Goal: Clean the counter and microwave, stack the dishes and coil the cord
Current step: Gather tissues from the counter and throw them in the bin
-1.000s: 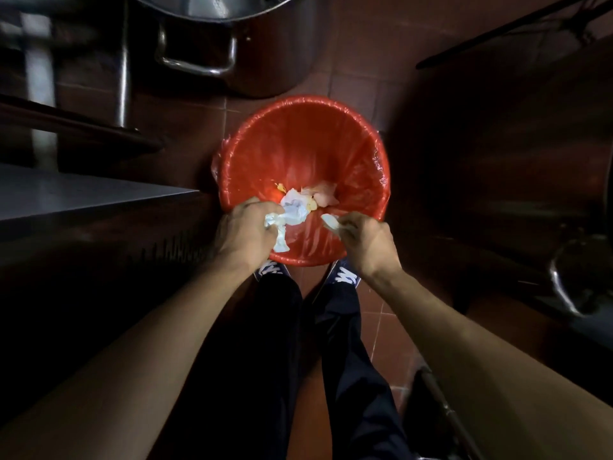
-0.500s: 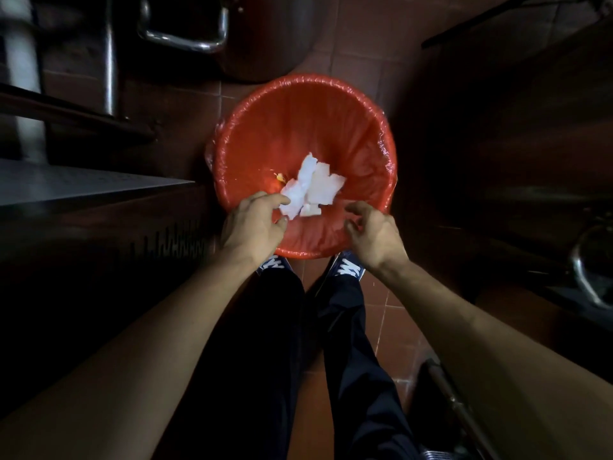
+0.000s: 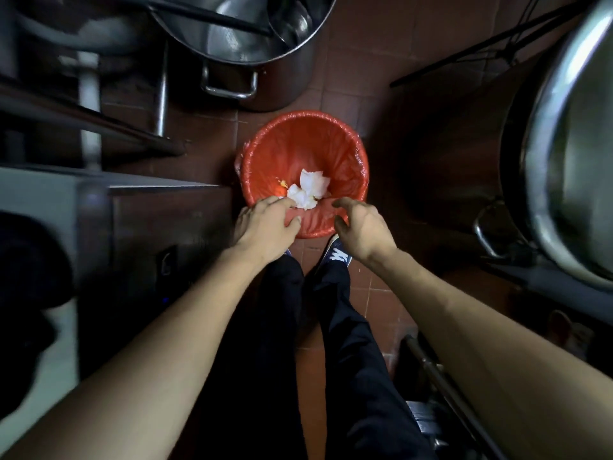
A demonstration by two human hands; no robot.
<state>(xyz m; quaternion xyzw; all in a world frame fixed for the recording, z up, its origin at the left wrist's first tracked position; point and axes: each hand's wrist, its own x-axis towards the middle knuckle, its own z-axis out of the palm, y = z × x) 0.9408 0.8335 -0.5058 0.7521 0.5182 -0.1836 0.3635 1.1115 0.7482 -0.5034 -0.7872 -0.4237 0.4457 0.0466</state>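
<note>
A red bin lined with a red plastic bag point(image 3: 331, 144) stands on the tiled floor in front of my feet. Crumpled white paper point(image 3: 308, 189) lies at its bottom beside a small yellow scrap point(image 3: 283, 184). My left hand point(image 3: 265, 227) hovers over the bin's near rim with loosely bent fingers and holds nothing. My right hand point(image 3: 363, 227) hangs beside it over the same rim, fingers loosely curled and empty. Counter, microwave, dishes and cord are not visible.
A large steel stockpot point(image 3: 252, 44) holding metal bowls stands just behind the bin. Another big steel pot point(image 3: 564, 144) fills the right side. A steel counter edge point(image 3: 132, 185) and shelf legs are at the left. Red floor tiles point(image 3: 365, 78) surround the bin.
The white paper left my hands and fell to the bin's bottom. Both hands now hang empty over the near rim, and the view has pulled back higher.
</note>
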